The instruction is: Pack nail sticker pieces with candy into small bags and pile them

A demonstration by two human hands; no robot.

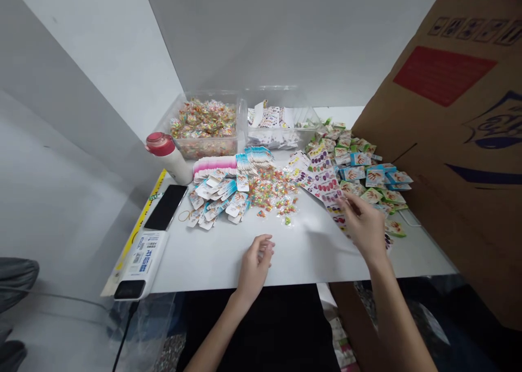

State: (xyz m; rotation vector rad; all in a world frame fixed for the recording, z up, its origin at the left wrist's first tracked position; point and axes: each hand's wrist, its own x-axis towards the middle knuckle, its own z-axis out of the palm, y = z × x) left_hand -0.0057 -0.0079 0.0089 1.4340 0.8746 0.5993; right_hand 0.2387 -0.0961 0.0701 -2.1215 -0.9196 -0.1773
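White walls and a large cardboard box [448, 89] hem in a white table [196, 268] crowded with small printed goods. The right hand [361, 225] reaches furthest, its fingers spread down at the edge of a fan of printed cards [324, 181]. They touch or nearly touch the fan, but I cannot tell whether a card sits between the fingertips. Just past that hand, toward the box, lies a loose heap of green and blue cards [359, 165].

The left hand [255, 266] rests nearer the table's front edge, fingers curled in and thumb over them. That curl hides whether it pinches anything small. Ahead of it lies a scatter of tiny colourful packets [271, 190], with a spread of blue-and-white cards [216, 195] beyond and to its left. Further off sit two clear plastic tubs [204, 127], and a red-capped bottle [167, 154] stands left of them.

The fan overlaps the heap, so a careless sweep of the right hand could drag neighbouring cards along and mix the kinds. Cards near the table's right edge could slide off if nudged. The loose packets have nothing around them, so a knuckle or wrist could scatter them.
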